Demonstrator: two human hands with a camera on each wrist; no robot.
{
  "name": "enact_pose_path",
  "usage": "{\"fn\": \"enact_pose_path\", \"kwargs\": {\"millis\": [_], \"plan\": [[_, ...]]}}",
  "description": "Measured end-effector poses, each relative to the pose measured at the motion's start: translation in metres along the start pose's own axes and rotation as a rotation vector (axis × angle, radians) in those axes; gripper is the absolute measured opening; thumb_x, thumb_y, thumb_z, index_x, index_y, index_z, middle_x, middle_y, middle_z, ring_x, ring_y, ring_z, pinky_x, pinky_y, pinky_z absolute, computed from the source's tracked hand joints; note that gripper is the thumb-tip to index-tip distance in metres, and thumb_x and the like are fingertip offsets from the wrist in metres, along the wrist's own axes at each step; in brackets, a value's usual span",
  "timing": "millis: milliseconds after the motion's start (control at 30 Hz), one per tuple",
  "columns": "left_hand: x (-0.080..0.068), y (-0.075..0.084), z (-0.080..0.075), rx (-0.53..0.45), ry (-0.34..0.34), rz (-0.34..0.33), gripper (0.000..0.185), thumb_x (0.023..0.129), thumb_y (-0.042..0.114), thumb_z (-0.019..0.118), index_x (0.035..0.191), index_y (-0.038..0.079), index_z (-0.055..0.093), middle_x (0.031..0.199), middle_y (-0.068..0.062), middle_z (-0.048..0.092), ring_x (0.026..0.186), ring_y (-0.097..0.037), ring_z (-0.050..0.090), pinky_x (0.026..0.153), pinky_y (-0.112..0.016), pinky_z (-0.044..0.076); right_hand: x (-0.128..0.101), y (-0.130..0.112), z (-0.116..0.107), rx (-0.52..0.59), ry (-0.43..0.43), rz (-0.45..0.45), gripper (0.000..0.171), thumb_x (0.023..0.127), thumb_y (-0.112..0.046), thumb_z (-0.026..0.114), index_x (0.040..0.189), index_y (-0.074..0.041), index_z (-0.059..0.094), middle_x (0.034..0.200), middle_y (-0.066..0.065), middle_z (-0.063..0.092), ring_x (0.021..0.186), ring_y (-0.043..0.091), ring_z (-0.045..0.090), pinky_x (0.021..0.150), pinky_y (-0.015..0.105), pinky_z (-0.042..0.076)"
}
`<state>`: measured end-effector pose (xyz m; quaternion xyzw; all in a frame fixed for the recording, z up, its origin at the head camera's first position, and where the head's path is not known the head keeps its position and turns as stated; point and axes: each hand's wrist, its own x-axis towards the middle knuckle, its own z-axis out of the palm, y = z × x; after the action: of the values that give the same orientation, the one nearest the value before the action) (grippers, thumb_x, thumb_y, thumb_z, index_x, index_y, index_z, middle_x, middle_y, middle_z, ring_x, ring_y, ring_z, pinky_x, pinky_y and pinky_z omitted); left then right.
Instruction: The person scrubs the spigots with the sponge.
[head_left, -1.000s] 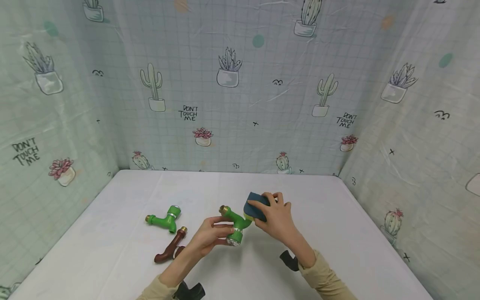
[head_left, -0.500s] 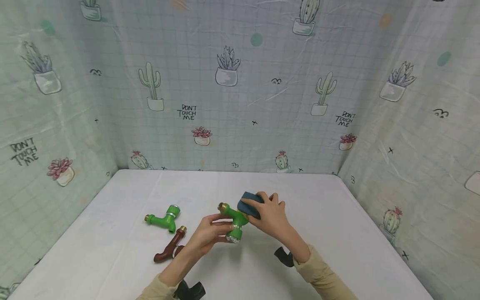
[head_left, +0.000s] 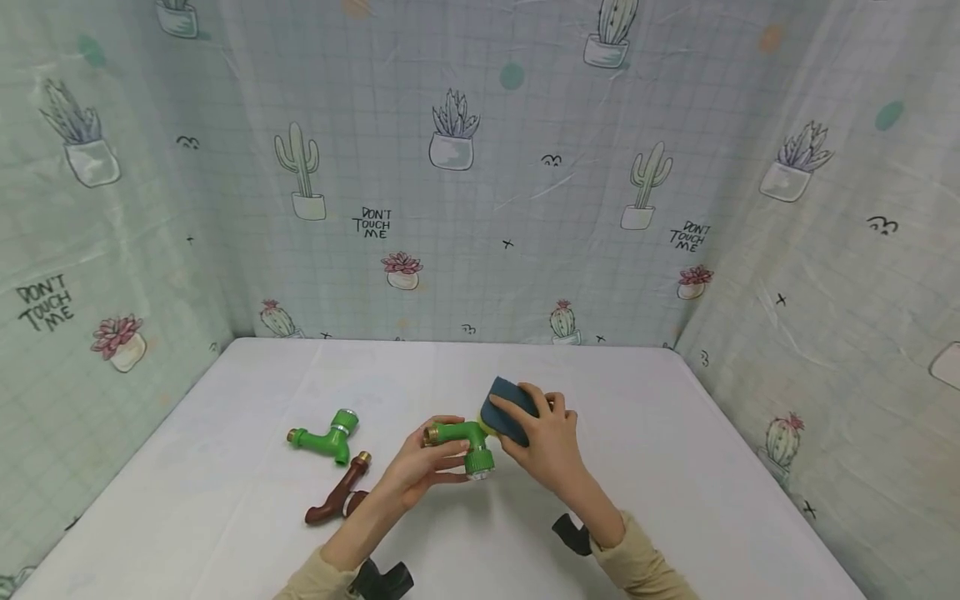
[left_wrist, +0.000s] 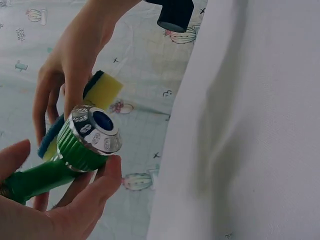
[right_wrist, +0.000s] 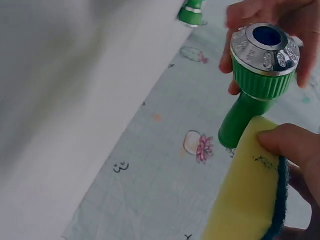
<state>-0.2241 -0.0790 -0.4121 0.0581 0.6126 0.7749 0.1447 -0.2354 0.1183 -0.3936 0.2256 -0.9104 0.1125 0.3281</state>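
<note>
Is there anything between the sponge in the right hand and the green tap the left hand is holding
Nothing visible. The right hand presses the sponge straight against the green tap, which the left hand holds above the table. The other taps lie off to the left.

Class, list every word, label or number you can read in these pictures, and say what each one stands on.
"DON'T TOUCH ME": on the printed backdrop cloth, four times in the head view: far left, centre left, right of centre, and partly cut off at the bottom left.
The green tap, sponge and white table show no readable text.
</note>
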Motion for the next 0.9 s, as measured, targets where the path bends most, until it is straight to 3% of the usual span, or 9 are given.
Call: {"fn": "enact_pose_path", "kwargs": {"millis": [233,300,433,567,700,767,900], "plan": [[0.001,-0.001,0.001,0.075,0.014,0.001,0.032,0.089,0.018,0.054,0.115,0.003,0.043,0.11,-0.018,0.059,0.09,-0.03,0.064,0.074,-0.046,0.054,0.004,0.008,0.01,-0.149,0.124,-0.045,0.056,0.065,-0.031,0.077,0.117,-0.035,0.057,0.122,0.012,0.049,0.092,0.033,0.042,0.062,0.044,0.037],[0.0,0.0,0.001,0.059,0.043,0.006,0.03,0.089,0.017,0.053,0.113,0.002,0.044,0.11,-0.02,0.059,0.089,-0.031,0.065,0.074,-0.046,0.054,0.005,0.012,0.011,-0.099,0.128,-0.002,0.056,0.065,-0.029,0.078,0.117,-0.034,0.057,0.122,0.012,0.048,0.093,0.033,0.041,0.063,0.045,0.036],[-0.001,0.002,0.002,0.01,0.076,0.013,0.024,0.09,0.023,0.052,0.104,0.005,0.045,0.103,-0.016,0.062,0.089,-0.031,0.064,0.075,-0.046,0.054,0.002,0.015,0.011,0.159,0.055,0.089,0.05,0.07,-0.027,0.074,0.117,-0.033,0.057,0.123,0.01,0.048,0.091,0.03,0.041,0.065,0.045,0.039],[0.002,0.003,0.0,-0.062,0.003,-0.037,0.023,0.091,0.032,0.048,0.092,0.01,0.043,0.101,-0.012,0.06,0.093,-0.036,0.062,0.078,-0.048,0.052,-0.003,0.013,0.013,0.315,-0.033,0.098,0.048,0.074,-0.025,0.071,0.119,-0.032,0.056,0.124,0.01,0.047,0.09,0.027,0.041,0.067,0.04,0.044],[0.005,0.003,-0.004,-0.015,-0.11,-0.107,0.017,0.092,0.023,0.049,0.091,0.008,0.042,0.111,-0.021,0.055,0.097,-0.035,0.061,0.08,-0.046,0.052,0.0,0.012,0.012,0.359,-0.026,0.057,0.048,0.073,-0.024,0.073,0.117,-0.031,0.057,0.123,0.01,0.048,0.092,0.026,0.042,0.068,0.039,0.045],[0.006,0.004,-0.007,0.046,-0.161,-0.126,0.02,0.092,0.019,0.049,0.102,0.003,0.042,0.115,-0.024,0.053,0.095,-0.032,0.063,0.079,-0.043,0.053,0.003,0.011,0.01,0.342,-0.025,0.02,0.048,0.072,-0.024,0.074,0.116,-0.032,0.058,0.123,0.009,0.049,0.092,0.026,0.042,0.069,0.04,0.044],[0.007,0.005,-0.01,0.12,-0.225,-0.142,0.05,0.091,0.018,0.051,0.129,-0.005,0.031,0.116,-0.026,0.054,0.091,-0.026,0.065,0.077,-0.041,0.055,0.006,0.01,0.008,0.233,-0.026,-0.058,0.049,0.071,-0.027,0.074,0.117,-0.033,0.057,0.125,0.008,0.048,0.094,0.026,0.042,0.068,0.039,0.04]]}}
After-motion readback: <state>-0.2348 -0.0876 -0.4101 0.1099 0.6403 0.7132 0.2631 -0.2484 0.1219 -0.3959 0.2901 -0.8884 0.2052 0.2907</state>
